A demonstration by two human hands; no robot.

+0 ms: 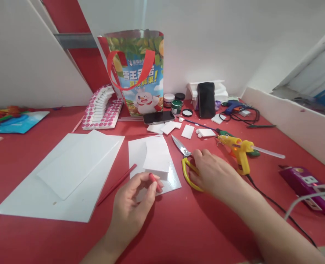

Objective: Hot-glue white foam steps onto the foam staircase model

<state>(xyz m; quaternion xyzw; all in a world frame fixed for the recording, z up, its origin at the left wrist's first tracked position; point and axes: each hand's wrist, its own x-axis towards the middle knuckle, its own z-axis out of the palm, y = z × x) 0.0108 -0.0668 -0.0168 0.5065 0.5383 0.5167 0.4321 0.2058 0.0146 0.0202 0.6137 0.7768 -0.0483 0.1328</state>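
Observation:
My left hand (136,200) pinches a short red piece (153,179) between thumb and fingers, just in front of a white foam block (157,157). That block rests on a shiny white sheet (174,179). To the right, my right hand (210,170) is closed around the handle of a pair of scissors (189,167) with yellow grips. The scissors lie on the red table, blades partly apart and pointing away from me. Some of the right fingers are hidden behind the hand. A thin red strip (116,185) lies left of the sheet.
White boards (21,200) lie at left. A yellow glue gun (238,146) with its cord and a purple box (308,189) are at right. Behind stand a carrier bag (143,99), paint jars (176,106), a phone (159,117), a black case (206,101) and small white cards (188,131).

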